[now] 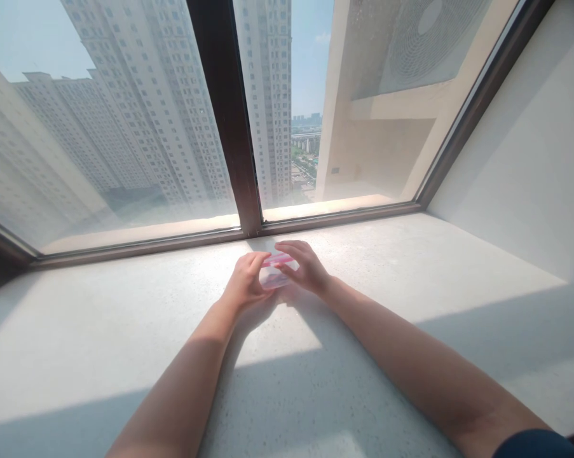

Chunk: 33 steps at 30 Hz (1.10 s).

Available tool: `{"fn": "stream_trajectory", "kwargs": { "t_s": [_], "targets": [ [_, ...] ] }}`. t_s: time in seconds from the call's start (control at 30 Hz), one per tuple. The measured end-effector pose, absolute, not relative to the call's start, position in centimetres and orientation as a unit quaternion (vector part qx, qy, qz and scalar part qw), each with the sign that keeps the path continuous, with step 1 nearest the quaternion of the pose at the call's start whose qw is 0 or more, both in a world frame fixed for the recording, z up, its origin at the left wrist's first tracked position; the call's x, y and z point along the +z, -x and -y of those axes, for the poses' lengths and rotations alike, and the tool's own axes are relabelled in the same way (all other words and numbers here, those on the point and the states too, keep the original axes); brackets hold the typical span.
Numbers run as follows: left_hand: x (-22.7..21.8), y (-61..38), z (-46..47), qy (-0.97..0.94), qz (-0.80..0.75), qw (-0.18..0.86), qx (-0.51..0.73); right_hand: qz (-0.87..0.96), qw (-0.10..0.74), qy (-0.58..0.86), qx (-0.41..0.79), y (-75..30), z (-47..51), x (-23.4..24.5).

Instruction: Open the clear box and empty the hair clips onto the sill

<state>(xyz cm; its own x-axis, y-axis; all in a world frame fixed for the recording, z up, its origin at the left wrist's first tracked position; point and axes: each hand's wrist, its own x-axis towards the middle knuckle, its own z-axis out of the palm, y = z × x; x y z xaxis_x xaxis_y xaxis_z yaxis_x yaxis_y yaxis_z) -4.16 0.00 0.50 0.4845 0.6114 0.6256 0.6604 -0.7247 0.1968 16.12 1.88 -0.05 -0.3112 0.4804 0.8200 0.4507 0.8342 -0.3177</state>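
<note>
Between my two hands, near the window, is a small clear plastic container (273,278) with a pink rim or lid (278,259). My left hand (248,278) is curled around its left side, thumb and fingers against it. From the right, my right hand (306,267) has its fingers over the pink top and its thumb at the near edge. Something dim shows through the clear wall, too blurred to name. The container is at or just above the pale sill (172,324), and its underside is hard to make out.
A dark brown window frame (227,114) with a thick upright runs behind the sill. Tall buildings (143,83) and an outdoor air-conditioner unit (430,44) stand beyond the glass. A white wall (520,152) bounds the right side. Sunlight and shadow cross the sill.
</note>
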Motion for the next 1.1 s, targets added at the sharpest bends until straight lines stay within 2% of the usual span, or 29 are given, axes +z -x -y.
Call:
{"fn": "stream_trajectory", "kwargs": {
  "t_s": [0.2, 0.4, 0.6, 0.73, 0.93, 1.1],
  "targets": [
    [-0.1, 3.8, -0.1, 0.871, 0.349, 0.078, -0.337, 0.81, 0.453, 0.283, 0.242, -18.3, -3.3, -1.1],
    [0.3, 4.8, 0.3, 0.878, 0.371, 0.074, -0.293, 0.815, 0.47, 0.26, 0.217, -17.7, -2.7, -0.8],
    [0.9, 5.7, 0.2, 0.872, 0.359, -0.018, -0.332, 0.822, 0.48, 0.246, 0.183, -17.4, -2.9, -1.2],
    [0.5, 6.7, -0.4, 0.815, 0.381, -0.166, -0.403, 0.819, 0.484, 0.248, 0.184, -17.4, -3.2, -1.4],
    [-0.1, 7.0, -0.7, 0.739, 0.403, -0.318, -0.436, 0.801, 0.465, 0.287, 0.246, -17.6, -3.2, -1.5],
    [0.5, 6.4, -0.7, 0.675, 0.416, -0.371, -0.484, 0.791, 0.465, 0.279, 0.283, -17.4, -3.1, -1.8]
  ]
}}
